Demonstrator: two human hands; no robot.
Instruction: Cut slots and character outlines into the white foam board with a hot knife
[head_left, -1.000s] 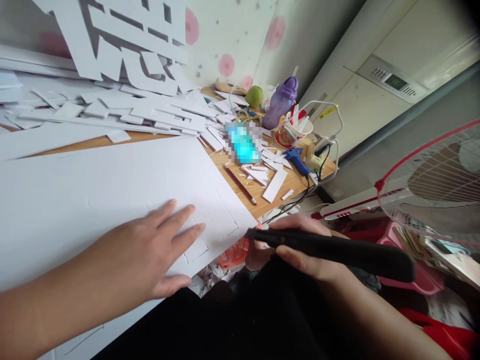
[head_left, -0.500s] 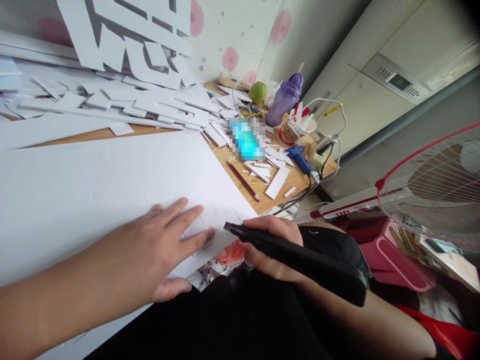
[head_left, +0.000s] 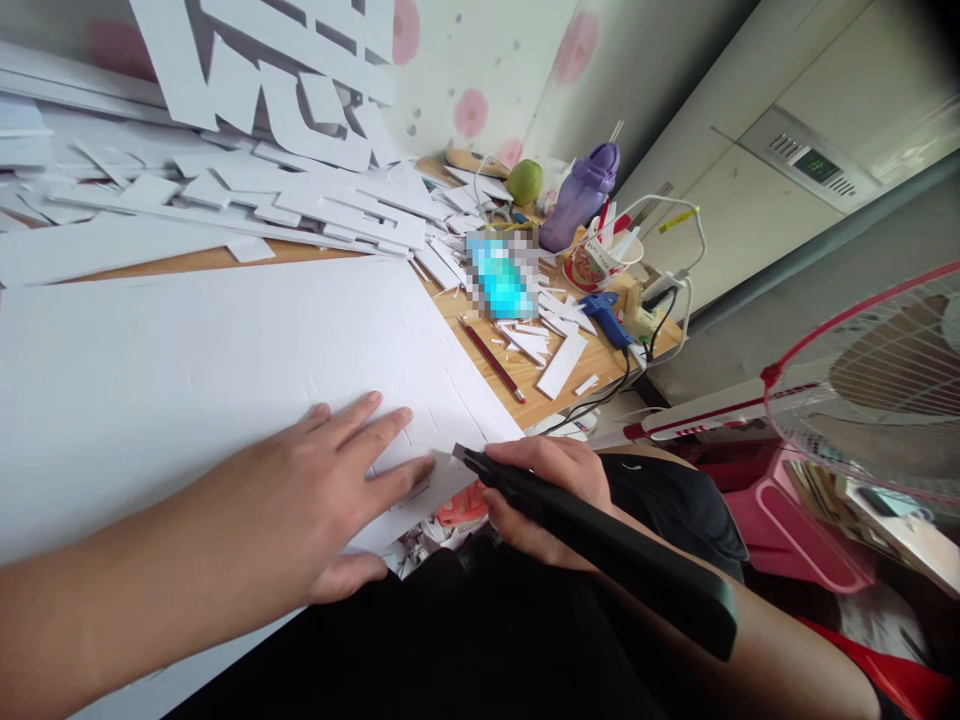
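A large white foam board [head_left: 210, 350] covers the near part of the table, with short thin lines or cuts near its right corner. My left hand [head_left: 322, 490] lies on the board, fingers spread, its thumb by the near edge. In my right hand [head_left: 551, 490] is a black utility knife [head_left: 607, 535], its short blade pointing left at the board's right corner, close to my left index finger. Whether the blade tip touches the board I cannot tell. The knife's handle slants back toward my right forearm.
Behind the board lie many white offcuts [head_left: 300, 200]. A pencil [head_left: 493, 360], a blurred-out blue item [head_left: 501, 280], a blue glue gun [head_left: 607, 318], a purple bottle [head_left: 577, 200] and a paper cup [head_left: 600, 258] stand or lie right of it. A fan [head_left: 885, 370] is at far right.
The whole view has shifted slightly, so most things sit a little farther right. Both hands keep nearly the same pose, and the knife stays in my right hand.
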